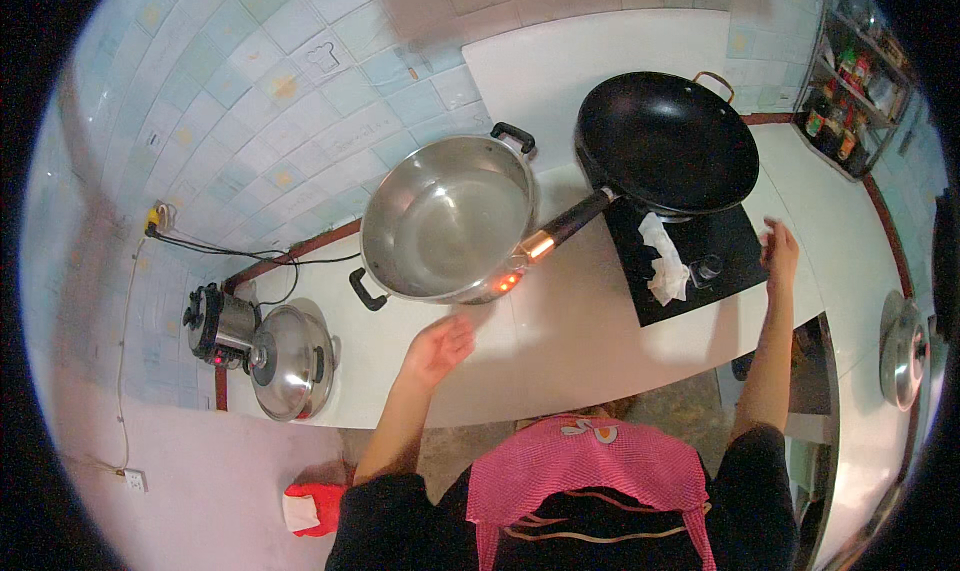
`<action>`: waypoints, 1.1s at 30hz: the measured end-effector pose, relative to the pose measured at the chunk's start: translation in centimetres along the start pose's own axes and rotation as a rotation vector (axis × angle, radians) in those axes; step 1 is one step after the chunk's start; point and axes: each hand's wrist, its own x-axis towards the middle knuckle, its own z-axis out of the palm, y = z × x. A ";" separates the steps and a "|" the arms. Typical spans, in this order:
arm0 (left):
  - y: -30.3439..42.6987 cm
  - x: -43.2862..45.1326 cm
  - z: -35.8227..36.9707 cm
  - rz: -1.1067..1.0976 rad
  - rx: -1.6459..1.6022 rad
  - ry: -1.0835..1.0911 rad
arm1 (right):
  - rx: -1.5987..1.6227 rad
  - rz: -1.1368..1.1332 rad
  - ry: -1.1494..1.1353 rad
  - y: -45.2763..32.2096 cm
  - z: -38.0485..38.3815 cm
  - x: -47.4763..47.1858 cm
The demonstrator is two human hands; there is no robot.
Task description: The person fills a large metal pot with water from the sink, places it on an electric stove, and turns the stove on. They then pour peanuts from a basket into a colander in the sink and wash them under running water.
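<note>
My left hand (442, 346) is just below the near side of a wide stainless-steel pot (386, 222), fingers loosely bent and nothing visible in them. The pot has two black side handles, and red lights glow near its base; I cannot tell if clear liquid is inside. A black wok (667, 143) rests on a black cooktop (637, 286), its long handle (574, 222) reaching towards the pot's rim. Crumpled white tissue (666, 267) lies on the cooktop beside a knob (705, 271). Near the cooktop's right edge hovers my right hand (780, 248), empty, with fingers partly curled.
A domed lid (289, 365) and an electric pressure cooker (225, 327) stand at the counter's left end. Black cords (247, 250) run from a wall socket behind the pot. On the right are a rack of bottles (851, 91) and another metal lid (904, 353).
</note>
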 end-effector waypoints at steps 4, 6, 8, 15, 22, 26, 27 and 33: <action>3.4 0.8 -16.0 0.267 -0.277 -0.067 | 0.019 0.109 0.052 4.5 -5.4 -7.2; 5.3 1.4 -16.7 0.433 -0.188 0.089 | 0.018 0.154 0.097 6.3 -7.6 -10.7; 8.0 2.6 -11.6 0.458 -0.167 0.395 | 0.000 0.162 0.140 6.9 -9.3 -14.3; 9.3 5.2 -9.2 0.731 0.043 0.298 | -0.065 0.236 0.024 5.6 2.1 -22.8; 10.2 6.0 -10.2 0.744 0.067 0.233 | 0.569 0.333 -0.312 -3.9 22.7 -25.7; 10.5 5.3 -9.9 0.733 0.065 0.238 | 0.880 0.342 -0.303 -7.4 28.8 -24.2; 10.4 5.2 -9.2 0.711 0.098 0.230 | 0.894 0.305 -0.250 -6.4 29.8 -22.7; 10.8 5.5 -10.1 0.683 0.158 0.221 | 0.905 0.310 -0.255 -5.7 28.8 -21.9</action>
